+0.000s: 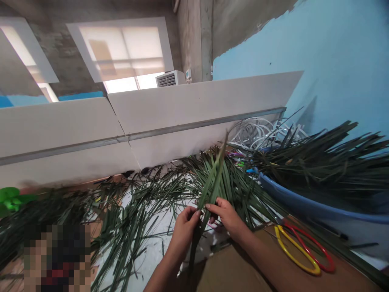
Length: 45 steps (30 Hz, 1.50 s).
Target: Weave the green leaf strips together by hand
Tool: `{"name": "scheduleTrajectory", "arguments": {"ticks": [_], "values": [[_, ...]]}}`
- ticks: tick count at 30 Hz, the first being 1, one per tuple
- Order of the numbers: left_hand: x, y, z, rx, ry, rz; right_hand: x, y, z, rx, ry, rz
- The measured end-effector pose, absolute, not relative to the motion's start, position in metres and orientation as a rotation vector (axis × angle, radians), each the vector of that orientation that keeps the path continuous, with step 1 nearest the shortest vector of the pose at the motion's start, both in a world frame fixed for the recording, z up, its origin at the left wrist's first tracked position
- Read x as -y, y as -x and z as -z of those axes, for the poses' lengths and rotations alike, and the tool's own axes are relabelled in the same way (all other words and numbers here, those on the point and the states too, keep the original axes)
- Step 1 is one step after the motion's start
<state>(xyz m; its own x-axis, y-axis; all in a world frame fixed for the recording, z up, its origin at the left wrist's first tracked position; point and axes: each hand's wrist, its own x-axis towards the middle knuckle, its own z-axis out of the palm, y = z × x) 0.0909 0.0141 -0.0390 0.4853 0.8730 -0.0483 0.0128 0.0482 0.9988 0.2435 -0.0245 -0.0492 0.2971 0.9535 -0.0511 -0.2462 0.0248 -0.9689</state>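
My left hand [186, 228] and my right hand [225, 215] meet at the middle of the table, both pinched closed on a bundle of long green leaf strips [212, 178] that rises up and away from me. The fingertips of both hands touch the bundle from either side. Many more loose green strips [133, 207] lie spread over the white table surface around my hands.
A blue tub [306, 205] at the right holds a heap of dark green strips. Yellow and red handled scissors [304, 249] lie on brown cardboard at the right. White coils [258, 132] sit behind. A white partition [182, 117] runs across the back. A green object [10, 198] sits at the far left.
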Motion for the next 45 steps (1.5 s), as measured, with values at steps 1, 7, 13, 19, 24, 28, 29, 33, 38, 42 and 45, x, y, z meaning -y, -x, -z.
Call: {"name": "scheduleTrajectory", "arguments": {"ticks": [1,7,13,19,24,28,29,33,38,42,45], "values": [[-0.015,-0.09,0.039,-0.835,-1.367,-0.74,0.024,-0.246,0.049,0.8,1.164,-1.087],[-0.018,-0.086,0.044,-0.787,-1.305,-0.627,0.024,-0.252,0.044,0.807,1.151,-1.036],[-0.02,-0.088,0.049,-0.83,-1.257,-0.767,0.026,-0.236,0.048,0.883,1.154,-1.193],[-0.019,-0.089,0.047,-0.841,-1.172,-0.815,0.027,-0.235,0.051,0.877,1.147,-1.213],[-0.022,-0.087,0.05,-0.871,-1.111,-0.893,0.027,-0.235,0.054,0.877,1.13,-1.227],[-0.021,-0.087,0.051,-0.825,-1.061,-0.934,0.026,-0.226,0.059,0.935,1.087,-1.301],[-0.021,-0.087,0.051,-0.816,-1.044,-0.944,0.026,-0.224,0.06,0.956,1.075,-1.321],[-0.019,-0.088,0.051,-0.825,-1.018,-0.981,0.026,-0.218,0.067,1.008,1.027,-1.373],[-0.021,-0.089,0.051,-0.844,-1.025,-1.025,0.028,-0.22,0.065,1.007,0.997,-1.37],[-0.025,-0.086,0.049,-0.884,-1.013,-1.09,0.029,-0.221,0.061,1.014,0.975,-1.359],[-0.026,-0.085,0.049,-0.891,-1.01,-1.103,0.03,-0.219,0.063,1.001,0.996,-1.367]]}}
